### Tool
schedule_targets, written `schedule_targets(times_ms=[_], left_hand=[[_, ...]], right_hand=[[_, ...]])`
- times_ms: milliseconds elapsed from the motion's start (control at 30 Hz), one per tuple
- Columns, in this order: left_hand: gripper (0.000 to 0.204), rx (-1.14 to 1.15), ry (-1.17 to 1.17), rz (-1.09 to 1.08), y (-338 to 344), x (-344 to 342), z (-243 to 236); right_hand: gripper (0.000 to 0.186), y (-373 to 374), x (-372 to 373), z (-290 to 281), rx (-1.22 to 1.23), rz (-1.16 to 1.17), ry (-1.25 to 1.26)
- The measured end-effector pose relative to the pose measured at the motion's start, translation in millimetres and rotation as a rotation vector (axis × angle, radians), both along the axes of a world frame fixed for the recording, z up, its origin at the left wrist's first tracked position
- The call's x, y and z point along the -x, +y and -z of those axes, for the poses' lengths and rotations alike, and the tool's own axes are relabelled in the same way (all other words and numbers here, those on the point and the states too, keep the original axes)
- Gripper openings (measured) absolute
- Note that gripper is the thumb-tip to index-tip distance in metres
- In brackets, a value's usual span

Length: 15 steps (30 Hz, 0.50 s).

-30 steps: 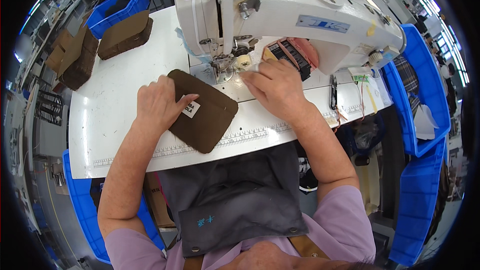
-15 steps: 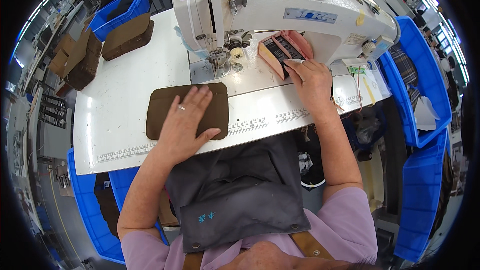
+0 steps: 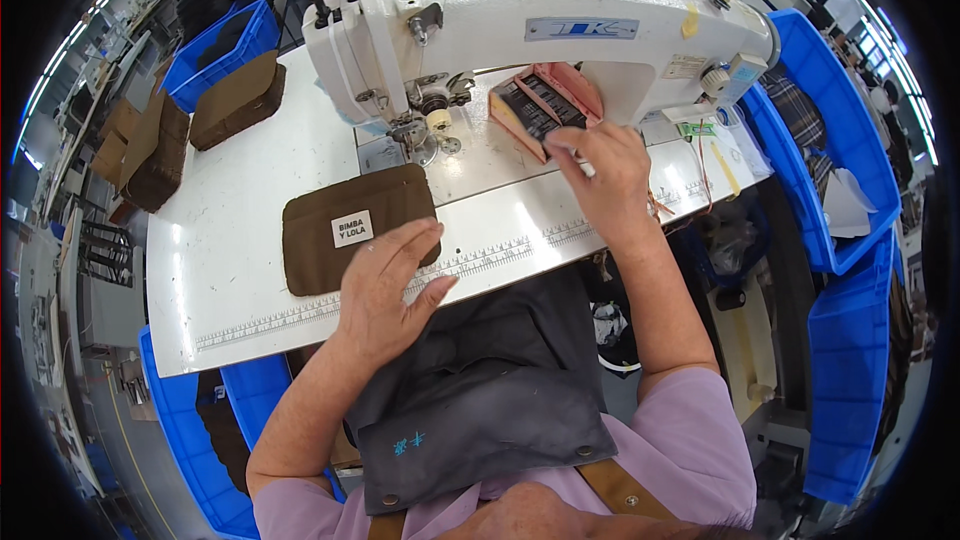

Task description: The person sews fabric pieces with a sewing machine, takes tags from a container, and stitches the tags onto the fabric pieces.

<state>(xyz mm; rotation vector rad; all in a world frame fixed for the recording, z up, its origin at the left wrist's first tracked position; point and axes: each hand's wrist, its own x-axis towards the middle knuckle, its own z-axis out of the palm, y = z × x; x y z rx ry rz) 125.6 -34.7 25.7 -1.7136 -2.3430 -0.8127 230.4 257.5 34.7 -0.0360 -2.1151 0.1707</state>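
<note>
Moving off the middle of the brown panel (image 3: 392, 200), the left hand (image 3: 388, 295) had come to its near right corner, fingers close together and outstretched, thumb spread apart; whether it pressed on the cloth could not be told. The white label (image 3: 352, 228), out of sight half a second earlier, now showed in full. The panel lay flat toward the near edge of the white table (image 3: 225, 200), left of and nearer than the needle, so no stitching seemed under way. The right hand (image 3: 618, 175) was at the near right corner of an open pink box (image 3: 578, 88), fingers curled around a small white thing (image 3: 586, 169); whether pinched or worn, it was too small to tell. Beyond both hands stood the white sewing machine (image 3: 470, 12), with a brown stack (image 3: 237, 105) at the far left and a blue bin (image 3: 800, 200) at the right.
</note>
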Motion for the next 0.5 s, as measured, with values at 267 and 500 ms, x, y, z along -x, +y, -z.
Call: schedule_targets(times_ms=[267,500], left_hand=[[0.023,-0.513,-1.464,-0.018,45,-1,25],[0.012,-0.627,-1.395,-0.096,50,-12,20]], right_hand=[[0.021,-47,-25,-7,0.002,-0.38,-0.074],[0.019,34,-2,11,0.315,0.099,-0.083]])
